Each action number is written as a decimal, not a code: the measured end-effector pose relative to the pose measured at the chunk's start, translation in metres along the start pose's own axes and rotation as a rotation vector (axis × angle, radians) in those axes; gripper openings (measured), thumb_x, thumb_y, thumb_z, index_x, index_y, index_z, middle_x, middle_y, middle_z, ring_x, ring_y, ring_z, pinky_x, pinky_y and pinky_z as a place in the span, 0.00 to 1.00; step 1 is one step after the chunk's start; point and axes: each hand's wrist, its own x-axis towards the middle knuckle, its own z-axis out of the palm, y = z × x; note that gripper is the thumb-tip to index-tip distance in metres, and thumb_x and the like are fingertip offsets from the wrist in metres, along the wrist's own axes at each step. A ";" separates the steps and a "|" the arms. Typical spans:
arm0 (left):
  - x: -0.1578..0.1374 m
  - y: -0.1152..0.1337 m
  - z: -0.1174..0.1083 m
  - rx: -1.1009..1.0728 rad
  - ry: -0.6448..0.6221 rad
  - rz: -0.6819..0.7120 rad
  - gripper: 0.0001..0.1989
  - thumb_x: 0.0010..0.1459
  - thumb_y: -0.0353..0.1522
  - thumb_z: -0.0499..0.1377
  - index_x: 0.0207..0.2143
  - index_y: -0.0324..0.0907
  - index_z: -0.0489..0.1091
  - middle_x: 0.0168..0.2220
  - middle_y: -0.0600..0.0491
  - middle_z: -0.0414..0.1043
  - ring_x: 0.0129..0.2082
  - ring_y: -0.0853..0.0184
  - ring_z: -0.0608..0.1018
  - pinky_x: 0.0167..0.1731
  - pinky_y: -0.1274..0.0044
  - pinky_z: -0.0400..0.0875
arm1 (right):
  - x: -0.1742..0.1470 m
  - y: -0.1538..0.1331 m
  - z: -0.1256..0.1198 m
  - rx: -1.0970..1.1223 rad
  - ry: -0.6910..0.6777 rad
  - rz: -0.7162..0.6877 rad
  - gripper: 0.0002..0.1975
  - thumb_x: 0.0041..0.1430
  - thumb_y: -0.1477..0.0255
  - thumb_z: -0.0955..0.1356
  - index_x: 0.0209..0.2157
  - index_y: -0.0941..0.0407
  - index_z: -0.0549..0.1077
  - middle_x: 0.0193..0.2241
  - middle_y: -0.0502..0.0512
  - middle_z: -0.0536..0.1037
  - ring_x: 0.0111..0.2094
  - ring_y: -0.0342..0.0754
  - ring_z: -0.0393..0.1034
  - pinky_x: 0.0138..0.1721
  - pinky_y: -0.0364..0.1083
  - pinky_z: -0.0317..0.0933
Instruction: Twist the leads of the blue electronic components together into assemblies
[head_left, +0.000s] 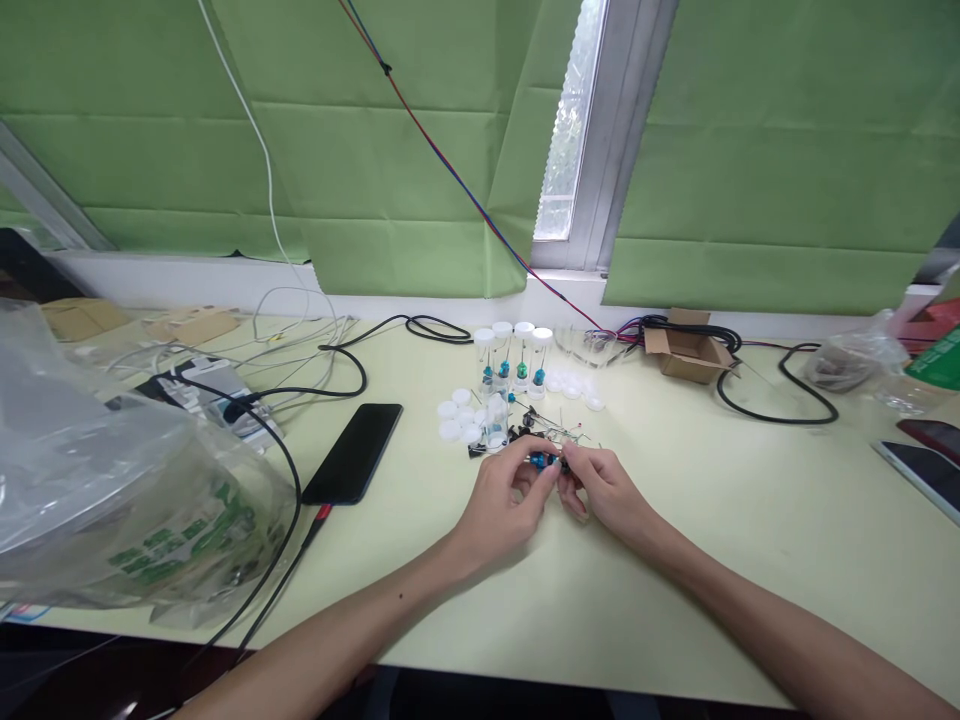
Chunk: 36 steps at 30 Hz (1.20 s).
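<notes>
Remotely I see L hand and R hand clamped on blue part, R of phone. Step (my est.): joining its pieces. Next likely req. L steady, R fine adj.

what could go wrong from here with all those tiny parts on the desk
The small blue piece in the left hand, with the right hand against it, might slip and get lost among the loose parts. A forward nudge could topple the upright capped tubes. The left forearm might snag the phone's cable.
</notes>
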 end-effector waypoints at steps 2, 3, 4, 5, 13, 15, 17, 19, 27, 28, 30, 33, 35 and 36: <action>0.001 0.001 0.000 -0.029 0.015 -0.019 0.10 0.64 0.37 0.55 0.42 0.40 0.68 0.27 0.55 0.71 0.21 0.73 0.71 0.21 0.81 0.64 | -0.001 -0.001 -0.001 0.012 0.013 -0.030 0.24 0.68 0.54 0.58 0.24 0.56 0.64 0.12 0.44 0.63 0.14 0.40 0.56 0.22 0.42 0.55; 0.001 0.001 0.000 -0.041 0.024 -0.030 0.10 0.64 0.37 0.55 0.42 0.40 0.68 0.26 0.55 0.70 0.20 0.74 0.71 0.21 0.81 0.63 | -0.001 -0.002 -0.001 0.024 0.013 -0.041 0.21 0.68 0.55 0.60 0.27 0.55 0.65 0.12 0.43 0.64 0.15 0.40 0.56 0.22 0.42 0.55; 0.001 0.001 0.000 -0.051 0.033 -0.040 0.10 0.64 0.37 0.55 0.42 0.40 0.68 0.25 0.56 0.69 0.19 0.74 0.70 0.20 0.81 0.63 | -0.002 -0.002 -0.001 0.036 0.007 -0.046 0.19 0.67 0.56 0.61 0.30 0.55 0.65 0.13 0.42 0.64 0.15 0.40 0.56 0.21 0.41 0.54; 0.001 0.002 0.000 -0.060 0.039 -0.048 0.10 0.64 0.38 0.55 0.42 0.40 0.67 0.23 0.57 0.68 0.19 0.74 0.69 0.19 0.81 0.62 | -0.002 -0.003 -0.001 0.048 -0.002 -0.047 0.16 0.67 0.57 0.62 0.32 0.55 0.65 0.13 0.41 0.64 0.14 0.40 0.56 0.20 0.41 0.53; 0.001 0.003 -0.001 -0.033 0.015 -0.050 0.10 0.64 0.37 0.54 0.42 0.41 0.67 0.21 0.57 0.67 0.20 0.72 0.71 0.21 0.81 0.63 | -0.004 -0.005 -0.001 0.070 -0.042 -0.057 0.14 0.68 0.59 0.62 0.33 0.54 0.64 0.14 0.41 0.63 0.15 0.39 0.56 0.20 0.41 0.54; 0.001 0.002 -0.001 -0.012 0.013 -0.034 0.10 0.64 0.37 0.55 0.42 0.41 0.67 0.24 0.56 0.69 0.22 0.72 0.73 0.22 0.81 0.63 | -0.004 -0.005 -0.001 0.052 -0.038 -0.064 0.16 0.68 0.59 0.61 0.31 0.54 0.64 0.14 0.41 0.63 0.16 0.40 0.56 0.22 0.42 0.54; 0.001 0.001 -0.001 0.000 0.006 -0.023 0.10 0.64 0.37 0.54 0.42 0.40 0.67 0.26 0.55 0.71 0.23 0.72 0.74 0.22 0.81 0.64 | -0.004 -0.004 -0.001 0.015 -0.027 -0.080 0.18 0.69 0.59 0.60 0.28 0.54 0.63 0.14 0.42 0.64 0.17 0.40 0.57 0.24 0.42 0.55; 0.001 0.001 0.000 0.008 -0.004 -0.015 0.10 0.64 0.37 0.54 0.42 0.40 0.67 0.28 0.54 0.72 0.23 0.72 0.74 0.22 0.81 0.64 | -0.004 -0.005 -0.001 -0.028 -0.009 -0.093 0.21 0.70 0.58 0.59 0.25 0.55 0.62 0.14 0.43 0.63 0.17 0.40 0.57 0.26 0.43 0.56; 0.000 0.000 -0.001 0.020 -0.021 0.024 0.09 0.64 0.35 0.54 0.43 0.40 0.68 0.28 0.54 0.73 0.23 0.72 0.75 0.22 0.81 0.65 | -0.001 -0.004 0.000 -0.021 -0.010 -0.035 0.25 0.69 0.56 0.57 0.21 0.55 0.62 0.12 0.44 0.61 0.15 0.40 0.55 0.23 0.43 0.54; -0.001 0.000 -0.001 0.022 -0.021 0.026 0.09 0.65 0.35 0.54 0.43 0.40 0.68 0.28 0.54 0.73 0.23 0.72 0.74 0.22 0.81 0.64 | -0.001 -0.004 0.000 -0.015 -0.008 -0.028 0.25 0.69 0.56 0.57 0.21 0.55 0.62 0.12 0.44 0.61 0.15 0.40 0.55 0.23 0.43 0.54; -0.001 -0.001 0.000 0.027 -0.018 0.026 0.09 0.65 0.35 0.54 0.43 0.40 0.68 0.27 0.54 0.73 0.23 0.72 0.74 0.22 0.81 0.64 | -0.002 -0.004 0.001 -0.009 -0.001 -0.016 0.26 0.69 0.55 0.57 0.21 0.55 0.63 0.11 0.44 0.61 0.14 0.40 0.55 0.22 0.43 0.54; -0.001 -0.001 0.000 0.034 -0.015 0.022 0.09 0.64 0.35 0.54 0.43 0.40 0.68 0.28 0.53 0.73 0.23 0.72 0.74 0.22 0.81 0.64 | -0.002 -0.004 0.001 -0.009 0.007 0.000 0.27 0.68 0.54 0.58 0.19 0.55 0.62 0.11 0.44 0.61 0.14 0.40 0.55 0.22 0.43 0.53; -0.001 -0.002 0.000 0.036 -0.016 0.020 0.09 0.64 0.35 0.54 0.43 0.40 0.68 0.29 0.53 0.74 0.24 0.72 0.75 0.23 0.81 0.64 | -0.002 -0.005 0.001 -0.012 0.012 0.004 0.27 0.68 0.53 0.58 0.19 0.55 0.62 0.10 0.44 0.61 0.14 0.40 0.55 0.22 0.43 0.54; -0.001 -0.002 0.000 0.037 -0.016 0.018 0.09 0.64 0.35 0.54 0.43 0.40 0.68 0.29 0.53 0.74 0.24 0.72 0.75 0.23 0.81 0.64 | -0.002 -0.004 0.001 -0.014 0.014 0.003 0.28 0.68 0.53 0.58 0.19 0.55 0.62 0.10 0.44 0.61 0.14 0.40 0.55 0.22 0.43 0.54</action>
